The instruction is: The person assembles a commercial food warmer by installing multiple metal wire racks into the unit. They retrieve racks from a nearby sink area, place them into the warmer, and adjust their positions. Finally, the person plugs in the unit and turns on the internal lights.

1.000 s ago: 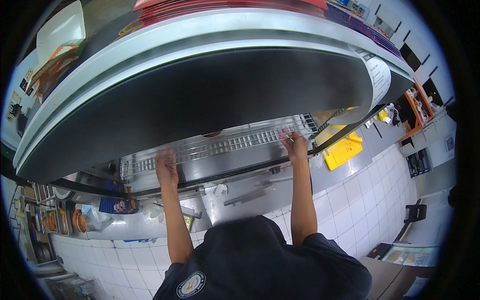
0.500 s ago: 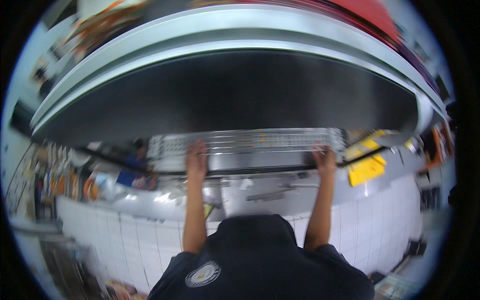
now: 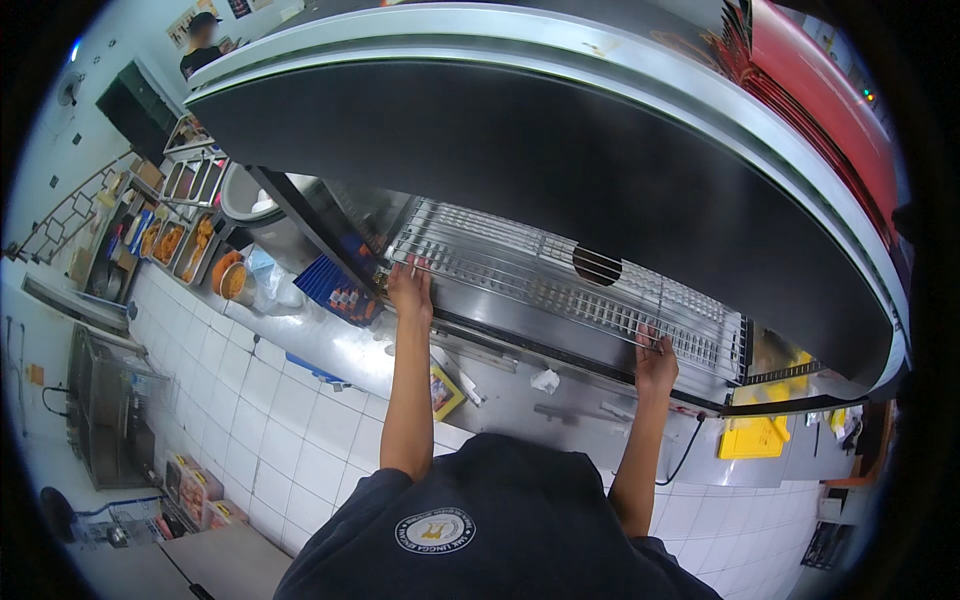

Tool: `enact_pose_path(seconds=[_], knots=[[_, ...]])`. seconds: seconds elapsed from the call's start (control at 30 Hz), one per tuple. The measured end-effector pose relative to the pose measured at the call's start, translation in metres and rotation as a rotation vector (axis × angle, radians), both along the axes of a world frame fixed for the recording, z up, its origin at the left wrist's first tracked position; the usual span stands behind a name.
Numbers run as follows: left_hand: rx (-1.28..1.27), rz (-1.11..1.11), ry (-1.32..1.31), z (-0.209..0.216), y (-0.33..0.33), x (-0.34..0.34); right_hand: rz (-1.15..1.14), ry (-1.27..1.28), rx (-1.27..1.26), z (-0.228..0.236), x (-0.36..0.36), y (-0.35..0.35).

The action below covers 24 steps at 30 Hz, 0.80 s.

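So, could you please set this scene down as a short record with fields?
Left hand: at the wire rack's front edge, near its left end
Right hand: at the same edge, near its right end
Black panel: above, hiding part of the rack
Counter: metal, with a crumpled white scrap
Floor: white tiles

To my left I see a pale wall (image 3: 50, 150) with a dark rectangular panel (image 3: 150, 112) and a small bright light (image 3: 76, 48); posters (image 3: 190, 22) hang at its far end. White floor tiles (image 3: 320, 440) stretch near me, beside a steel counter (image 3: 340, 345).
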<state>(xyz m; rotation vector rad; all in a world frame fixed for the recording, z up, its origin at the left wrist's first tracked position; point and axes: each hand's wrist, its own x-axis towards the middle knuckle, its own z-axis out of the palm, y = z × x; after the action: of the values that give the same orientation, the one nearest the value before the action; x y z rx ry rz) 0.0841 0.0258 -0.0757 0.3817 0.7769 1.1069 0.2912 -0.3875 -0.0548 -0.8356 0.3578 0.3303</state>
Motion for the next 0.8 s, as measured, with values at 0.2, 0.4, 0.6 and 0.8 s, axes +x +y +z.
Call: enact_pose_path(seconds=[0.2,0.4,0.6,0.8], knots=[[0.021,0.145,0.061,0.011,0.024,-0.001,0.006,0.000,-0.010,0.008,0.000,0.000],[0.171,0.013,0.436,0.024,0.008,-0.001,0.008,0.011,-0.042,0.003,0.005,-0.002],[0.278,-0.138,0.584,0.021,0.019,-0.023,0.039,0.005,-0.049,-0.002,0.007,-0.008],[0.373,-0.315,0.603,0.025,0.013,-0.042,-0.020,0.068,-0.076,0.006,0.006,-0.003]])
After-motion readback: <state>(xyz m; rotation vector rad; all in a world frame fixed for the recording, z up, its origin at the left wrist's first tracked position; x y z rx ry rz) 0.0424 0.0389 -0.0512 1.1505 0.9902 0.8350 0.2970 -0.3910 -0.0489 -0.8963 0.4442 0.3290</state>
